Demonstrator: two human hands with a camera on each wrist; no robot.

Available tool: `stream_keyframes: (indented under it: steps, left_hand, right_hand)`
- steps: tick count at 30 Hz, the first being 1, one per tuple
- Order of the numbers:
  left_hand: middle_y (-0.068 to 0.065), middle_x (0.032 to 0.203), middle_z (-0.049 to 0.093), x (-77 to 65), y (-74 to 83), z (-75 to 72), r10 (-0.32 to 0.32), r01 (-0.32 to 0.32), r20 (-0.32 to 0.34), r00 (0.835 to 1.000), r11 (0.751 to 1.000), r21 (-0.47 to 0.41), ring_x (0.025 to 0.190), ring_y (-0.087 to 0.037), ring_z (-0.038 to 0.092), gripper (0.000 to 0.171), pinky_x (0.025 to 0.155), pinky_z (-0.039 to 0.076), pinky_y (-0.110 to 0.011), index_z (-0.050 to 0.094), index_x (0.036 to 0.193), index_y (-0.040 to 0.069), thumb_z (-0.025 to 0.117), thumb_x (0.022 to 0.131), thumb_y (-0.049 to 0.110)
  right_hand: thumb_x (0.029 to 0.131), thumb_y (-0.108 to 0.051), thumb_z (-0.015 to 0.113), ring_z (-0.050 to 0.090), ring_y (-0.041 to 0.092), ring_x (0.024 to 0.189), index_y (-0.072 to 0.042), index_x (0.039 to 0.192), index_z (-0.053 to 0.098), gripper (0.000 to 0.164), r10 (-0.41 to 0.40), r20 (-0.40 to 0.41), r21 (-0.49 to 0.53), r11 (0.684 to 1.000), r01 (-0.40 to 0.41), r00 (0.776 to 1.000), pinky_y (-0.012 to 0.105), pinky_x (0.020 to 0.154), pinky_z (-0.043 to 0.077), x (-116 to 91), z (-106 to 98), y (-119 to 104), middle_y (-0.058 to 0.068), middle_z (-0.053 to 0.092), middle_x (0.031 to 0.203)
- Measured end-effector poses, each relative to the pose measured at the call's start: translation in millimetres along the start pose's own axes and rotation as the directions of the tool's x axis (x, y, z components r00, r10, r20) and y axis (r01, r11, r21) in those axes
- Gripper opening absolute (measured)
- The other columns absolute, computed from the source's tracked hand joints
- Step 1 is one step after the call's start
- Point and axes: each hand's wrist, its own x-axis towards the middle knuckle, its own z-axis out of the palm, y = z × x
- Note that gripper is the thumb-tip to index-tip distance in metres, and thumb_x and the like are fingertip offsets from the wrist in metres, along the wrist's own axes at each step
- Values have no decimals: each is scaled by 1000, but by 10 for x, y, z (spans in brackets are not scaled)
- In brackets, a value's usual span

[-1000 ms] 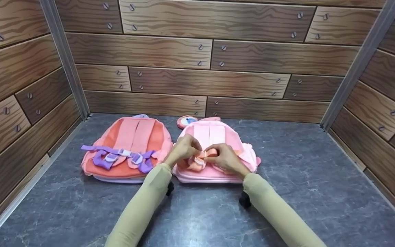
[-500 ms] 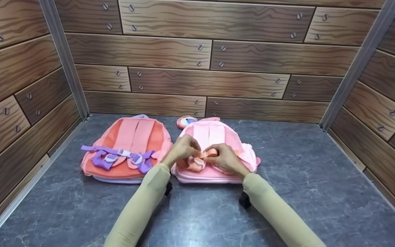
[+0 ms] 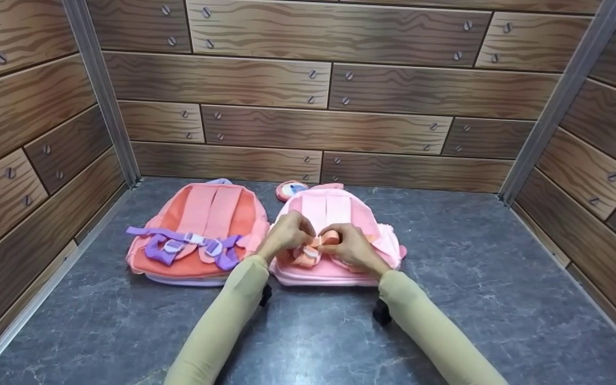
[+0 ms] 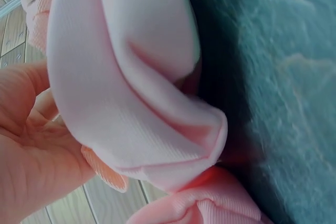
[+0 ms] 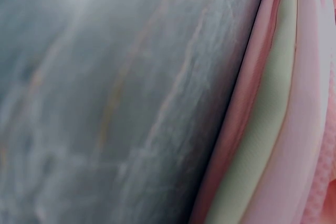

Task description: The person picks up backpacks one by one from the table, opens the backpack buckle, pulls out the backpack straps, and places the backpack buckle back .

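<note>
A light pink backpack (image 3: 310, 206) lies with its shoulder straps up on the dark tabletop. Both hands meet over its middle, at an orange strap (image 3: 305, 260) with pale buckle parts. The left hand (image 3: 288, 231) pinches the strap from the left, its fingertips partly hidden. From the right, the right hand (image 3: 353, 246) holds a loop of the same strap between thumb and fingers. In the left wrist view, the left hand (image 4: 37, 150) appears behind a fold of pale pink fabric (image 4: 131, 103). The right wrist view shows mostly the backpack's layered edge (image 5: 262, 119); strap and buckle are not visible there.
Left of the pink backpack lies a coral backpack (image 3: 171, 214), its purple straps (image 3: 162, 234) joined by a white buckle (image 3: 195, 238). A plush piece with an eye (image 3: 290, 189) sticks out behind the pink one. Wood-patterned walls (image 3: 265, 125) enclose the marbled tabletop (image 3: 457, 256).
Both hands stay almost in place at the orange strap. The left hand shifts very slightly, and neither backpack moves noticeably.
</note>
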Motion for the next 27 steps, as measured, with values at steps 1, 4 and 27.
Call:
stream_keyframes:
  steps: [1, 4, 27]
  left_hand:
    - [-3, 69, 65, -1, 1, 7, -1, 1, 4, 1000, 1000, -11, 43, -8, 52, 15, 40, 42, -20, 77, 99, -6, 69, 87, -7]
    - [-3, 71, 66, -4, 7, 21, 9, -9, 1, 1000, 1000, -14, 42, -8, 51, 14, 40, 41, -20, 78, 98, -6, 70, 87, -7]
    - [0, 70, 62, 61, 34, 69, 49, -48, -41, 998, 998, 36, 53, -7, 50, 14, 45, 40, -18, 71, 92, -3, 72, 80, -9]
  right_hand:
    - [86, -9, 87, 64, 12, 85, -6, 107, 78, 23, 0, -1, 2, 1000, 0, 1000, 27, 78, 52, 0, 1, 2, 2, 74, 93]
    - [85, -7, 87, 63, 11, 83, -6, 106, 77, 23, 9, -4, 12, 1000, -9, 1000, 25, 77, 51, 0, 1, 9, 1, 72, 91]
    - [83, -13, 90, 64, 15, 91, -10, 104, 78, 24, 29, 0, -16, 999, -29, 1000, 31, 85, 49, -12, -12, -22, -4, 73, 91]
